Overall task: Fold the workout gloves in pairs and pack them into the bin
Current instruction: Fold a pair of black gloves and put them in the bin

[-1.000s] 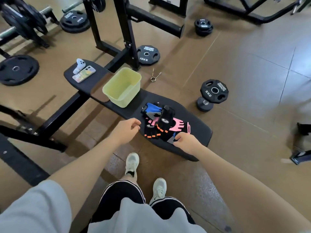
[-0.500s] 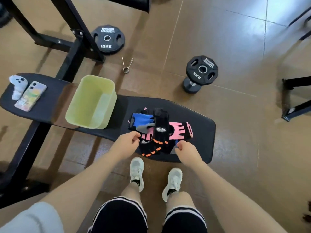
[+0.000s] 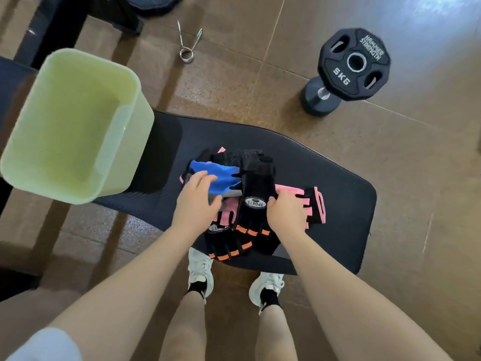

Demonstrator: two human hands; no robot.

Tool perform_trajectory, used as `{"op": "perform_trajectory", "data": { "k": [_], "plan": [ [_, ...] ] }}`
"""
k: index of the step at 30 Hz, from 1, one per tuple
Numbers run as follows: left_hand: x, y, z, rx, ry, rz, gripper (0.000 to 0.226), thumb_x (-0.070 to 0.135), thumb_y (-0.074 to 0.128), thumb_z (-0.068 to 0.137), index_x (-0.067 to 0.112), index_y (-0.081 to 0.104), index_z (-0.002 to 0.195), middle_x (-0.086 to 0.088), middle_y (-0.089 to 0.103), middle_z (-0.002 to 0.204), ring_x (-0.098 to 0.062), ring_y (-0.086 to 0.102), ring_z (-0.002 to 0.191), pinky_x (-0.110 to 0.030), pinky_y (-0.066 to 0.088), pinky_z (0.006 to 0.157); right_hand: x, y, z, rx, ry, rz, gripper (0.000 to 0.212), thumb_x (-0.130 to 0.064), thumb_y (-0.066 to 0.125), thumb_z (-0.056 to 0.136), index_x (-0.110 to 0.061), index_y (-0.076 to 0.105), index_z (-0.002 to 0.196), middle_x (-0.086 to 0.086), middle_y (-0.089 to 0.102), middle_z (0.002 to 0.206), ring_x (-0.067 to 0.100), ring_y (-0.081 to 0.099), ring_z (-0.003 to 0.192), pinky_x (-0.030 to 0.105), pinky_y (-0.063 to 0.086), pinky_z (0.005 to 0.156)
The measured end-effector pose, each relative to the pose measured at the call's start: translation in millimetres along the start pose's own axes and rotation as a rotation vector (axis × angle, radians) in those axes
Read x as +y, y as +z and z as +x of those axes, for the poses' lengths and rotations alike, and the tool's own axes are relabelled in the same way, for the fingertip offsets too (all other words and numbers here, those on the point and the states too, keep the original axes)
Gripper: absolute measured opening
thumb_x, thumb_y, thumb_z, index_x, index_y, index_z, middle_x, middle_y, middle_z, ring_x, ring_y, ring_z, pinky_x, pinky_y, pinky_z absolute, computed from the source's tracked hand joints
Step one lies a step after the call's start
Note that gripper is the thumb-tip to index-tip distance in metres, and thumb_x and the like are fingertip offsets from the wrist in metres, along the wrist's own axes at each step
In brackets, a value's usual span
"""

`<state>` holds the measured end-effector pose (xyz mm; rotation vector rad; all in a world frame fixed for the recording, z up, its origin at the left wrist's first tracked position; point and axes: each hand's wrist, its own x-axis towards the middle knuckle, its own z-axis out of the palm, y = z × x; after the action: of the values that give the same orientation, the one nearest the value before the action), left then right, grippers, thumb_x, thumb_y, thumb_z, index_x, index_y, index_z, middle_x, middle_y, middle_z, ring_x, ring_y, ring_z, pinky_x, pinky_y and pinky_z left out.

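Glove pile (image 3: 250, 194) lies on bench pad (image 3: 338, 194), just right of green bin (image 3: 125, 162). Left hand (image 3: 195, 204), fingers relaxed, touches blue glove (image 3: 218, 175). Right hand (image 3: 285, 212) grips black glove (image 3: 256, 194) w/ curled fingers, over pink glove (image 3: 311, 207).

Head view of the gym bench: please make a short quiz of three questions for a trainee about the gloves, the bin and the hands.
1. True or false: the green bin already holds gloves.
2. Which glove do the left hand fingers touch? A) blue glove B) pink glove C) none
3. Fill in: the right hand grips the side of a black glove whose round patch reads ____.

Key: 1 false, no gloves show inside it; 2 A; 3 SPORTS.
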<state>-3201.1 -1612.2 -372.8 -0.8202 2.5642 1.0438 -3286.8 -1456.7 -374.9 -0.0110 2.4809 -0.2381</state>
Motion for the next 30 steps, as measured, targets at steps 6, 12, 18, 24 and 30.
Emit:
{"op": "perform_trajectory", "data": {
  "k": [6, 12, 18, 24, 30],
  "plan": [
    [-20.4, 32.3, 13.9, -0.170, 0.117, 0.355, 0.055, 0.031, 0.056, 0.088, 0.010, 0.036, 0.135, -0.014, 0.026, 0.149, -0.028, 0.027, 0.136, -0.038, 0.021, 0.111, 5.8, 28.7, 30.4, -0.028, -0.015, -0.025, 0.035, -0.029, 0.050, 0.092, -0.005, 0.051, 0.118, 0.016, 0.061, 0.111, 0.033, 0.051, 0.110, 0.042, 0.047, 0.087],
    [-21.3, 8.2, 20.9, -0.083, 0.136, 0.187, 0.021, 0.021, 0.059, 0.085, 0.007, 0.056, 0.100, -0.009, 0.058, 0.109, -0.031, 0.055, 0.098, -0.043, 0.045, 0.078, 6.7, 16.4, 23.5, 0.099, -0.038, 0.230, 0.022, -0.019, 0.054, 0.090, -0.005, 0.055, 0.107, 0.012, 0.058, 0.102, 0.030, 0.050, 0.100, 0.037, 0.040, 0.080],
    [-8.8, -39.3, 15.7, 0.066, 0.209, 0.188, 0.023, 0.016, 0.060, 0.085, 0.005, 0.058, 0.104, -0.015, 0.059, 0.092, -0.037, 0.058, 0.082, -0.043, 0.048, 0.060, 12.3, -50.0, -21.0, 0.002, -0.183, 0.555, 0.028, 0.000, 0.039, 0.094, -0.010, 0.055, 0.115, -0.004, 0.057, 0.097, 0.003, 0.044, 0.086, 0.008, 0.030, 0.080],
    [2.6, -45.7, 13.0, 0.098, 0.316, 0.290, 0.018, 0.006, 0.062, 0.079, 0.002, 0.060, 0.096, -0.019, 0.058, 0.087, -0.039, 0.058, 0.070, -0.043, 0.048, 0.052, 48.1, -63.8, -29.5, -0.069, -0.139, 0.175, 0.040, -0.005, 0.040, 0.088, -0.022, 0.059, 0.119, 0.007, 0.066, 0.110, 0.027, 0.055, 0.100, 0.039, 0.044, 0.089],
    [-24.7, 11.4, -21.3, -0.201, 0.233, 0.480, 0.060, 0.013, 0.063, 0.077, 0.009, 0.040, 0.132, -0.013, 0.052, 0.124, -0.031, 0.049, 0.114, -0.042, 0.042, 0.092, 72.9, -11.2, -23.2, 0.203, -0.207, -0.234, 0.051, -0.004, 0.053, 0.085, -0.009, 0.041, 0.135, 0.015, 0.047, 0.136, 0.035, 0.040, 0.125, 0.046, 0.032, 0.105]
  ]
}}
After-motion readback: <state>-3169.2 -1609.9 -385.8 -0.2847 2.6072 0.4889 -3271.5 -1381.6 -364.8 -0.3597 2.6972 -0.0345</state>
